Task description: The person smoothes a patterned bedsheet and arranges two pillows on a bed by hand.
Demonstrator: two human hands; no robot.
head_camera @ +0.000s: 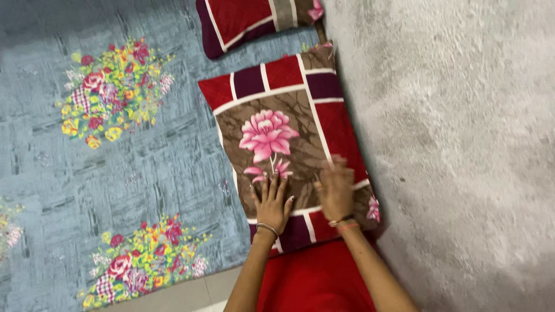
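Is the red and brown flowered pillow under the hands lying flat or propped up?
Lying flat: the red and brown flowered pillow lies face-up on the blue floral sheet, both the left hand and right hand resting palms-down on it.

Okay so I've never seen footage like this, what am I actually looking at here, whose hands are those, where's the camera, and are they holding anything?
This is a single picture from a camera worn on a person's head, looking down, so the two bare arms coming in from the bottom edge are that person's own. There is no machine. The left hand, with a bangle at the wrist, and the right hand, with wrist bands, both lie flat, palms down, on a pillow. Its cover has red, maroon and brown panels and a pink flower. Neither hand grips anything; they only press on the cloth. The pillow rests on a blue-grey bedsheet printed with flower bouquets, next to a rough grey wall. A second pillow in the same pattern lies further up. The red cloth at the bottom looks like the person's clothing.
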